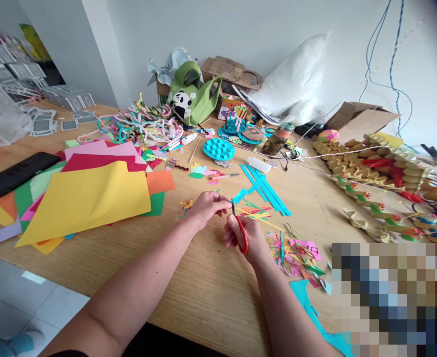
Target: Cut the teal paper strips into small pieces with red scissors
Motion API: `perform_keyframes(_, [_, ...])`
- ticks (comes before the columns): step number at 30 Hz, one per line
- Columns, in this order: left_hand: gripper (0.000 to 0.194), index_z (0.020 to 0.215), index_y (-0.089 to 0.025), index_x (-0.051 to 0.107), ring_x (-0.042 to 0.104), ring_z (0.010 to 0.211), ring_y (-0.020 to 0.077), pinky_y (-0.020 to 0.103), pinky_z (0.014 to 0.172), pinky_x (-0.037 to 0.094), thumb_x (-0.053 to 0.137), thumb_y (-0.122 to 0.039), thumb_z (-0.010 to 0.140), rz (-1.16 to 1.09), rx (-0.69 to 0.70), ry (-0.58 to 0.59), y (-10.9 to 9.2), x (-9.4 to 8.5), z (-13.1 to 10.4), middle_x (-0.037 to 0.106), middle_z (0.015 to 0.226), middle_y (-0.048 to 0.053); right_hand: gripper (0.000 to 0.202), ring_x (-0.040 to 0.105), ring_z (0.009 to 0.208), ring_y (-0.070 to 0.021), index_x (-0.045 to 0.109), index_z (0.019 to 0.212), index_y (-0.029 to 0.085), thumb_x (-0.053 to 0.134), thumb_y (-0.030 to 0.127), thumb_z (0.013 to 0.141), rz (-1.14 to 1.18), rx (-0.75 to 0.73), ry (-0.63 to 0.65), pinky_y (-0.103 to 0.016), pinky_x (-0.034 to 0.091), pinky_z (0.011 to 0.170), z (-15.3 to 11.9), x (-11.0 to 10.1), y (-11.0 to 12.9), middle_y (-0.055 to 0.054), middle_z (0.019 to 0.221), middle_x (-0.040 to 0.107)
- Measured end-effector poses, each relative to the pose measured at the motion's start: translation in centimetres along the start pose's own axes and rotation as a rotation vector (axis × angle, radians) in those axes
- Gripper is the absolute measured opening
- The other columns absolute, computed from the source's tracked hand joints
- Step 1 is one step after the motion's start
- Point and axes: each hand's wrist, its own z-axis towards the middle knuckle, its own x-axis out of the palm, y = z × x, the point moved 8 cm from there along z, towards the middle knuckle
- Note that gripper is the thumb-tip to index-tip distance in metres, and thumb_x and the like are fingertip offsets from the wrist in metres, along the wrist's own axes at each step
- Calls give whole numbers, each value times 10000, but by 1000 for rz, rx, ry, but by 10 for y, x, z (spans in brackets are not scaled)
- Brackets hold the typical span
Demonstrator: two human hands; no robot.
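From the head camera, a pale wooden tabletop (203, 282) runs between stacked coloured paper sheets (99, 198) at left and multicoloured paper snippets (295, 255) at right. The right hand (253, 240) grips red-handled scissors (244, 240), tips beside the left hand's (208, 209) narrow pinch; a bright-blue paper strip (240, 197) lies just beyond, whether held unclear.

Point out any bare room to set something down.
Bare tabletop shows between the yellow sheet and left forearm, between both forearms, and, mostly, between the turquoise strips and egg cartons. It is crowded at the back, around the green bag and pipe cleaners, and beside the right forearm, where paper scraps lie.
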Motion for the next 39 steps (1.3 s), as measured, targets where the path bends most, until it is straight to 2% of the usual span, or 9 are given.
perform_keyframes(21, [143, 662, -125, 624, 521, 515, 81, 227, 549, 396, 687, -207, 563, -20, -11, -26, -1, -2, 0, 592, 576, -4, 514, 553, 332, -109, 552, 628, 146, 645, 650, 678, 11, -4, 21, -173, 423, 317, 3, -2, -4, -14, 455, 599])
perform_keyframes(31, [157, 663, -123, 617, 521, 509, 82, 228, 546, 398, 693, -228, 575, -4, -9, 0, 0, 0, 0, 588, 564, -7, 496, 539, 316, -100, 552, 620, 148, 658, 629, 680, 28, -2, -3, -164, 411, 304, 1, 0, -1, -4, 438, 588])
perform_keyframes(39, [116, 650, -115, 632, 529, 516, 82, 227, 548, 402, 674, -191, 574, 18, -6, 0, -3, 0, -1, 592, 565, -3, 495, 561, 340, -106, 561, 625, 140, 651, 621, 695, 30, -2, 54, -168, 425, 322, 3, -1, -3, -11, 457, 603])
